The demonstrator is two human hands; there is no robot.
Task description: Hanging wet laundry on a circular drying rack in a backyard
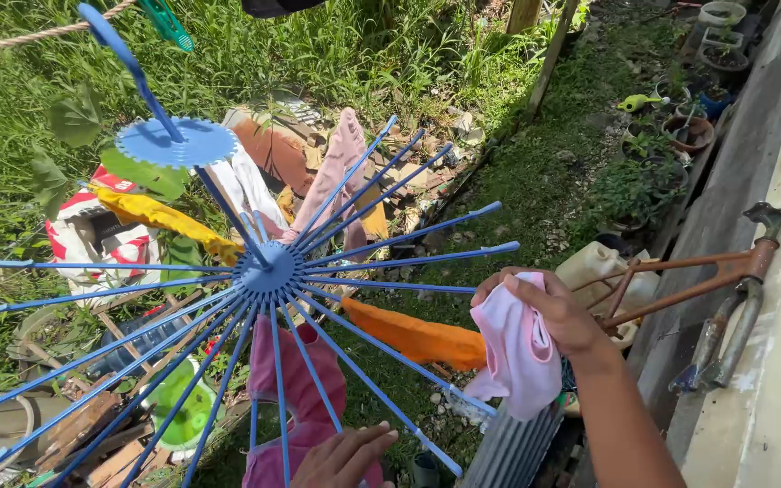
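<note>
A blue plastic umbrella-shaped drying rack with radiating spokes (268,269) fills the left and centre of the frame, its toothed blue disc (176,142) above and left of the hub. The right hand (549,312), right of centre, grips a pale pink cloth (517,348) just beyond the spoke tips. The left hand (345,456), at the bottom centre, touches a magenta cloth (296,380) hanging under the lower spokes. An orange cloth (418,336) hangs between the two hands. A rusty metal bicycle frame (689,276) leans at the right, behind the right hand; potted plants (671,136) stand at the upper right
</note>
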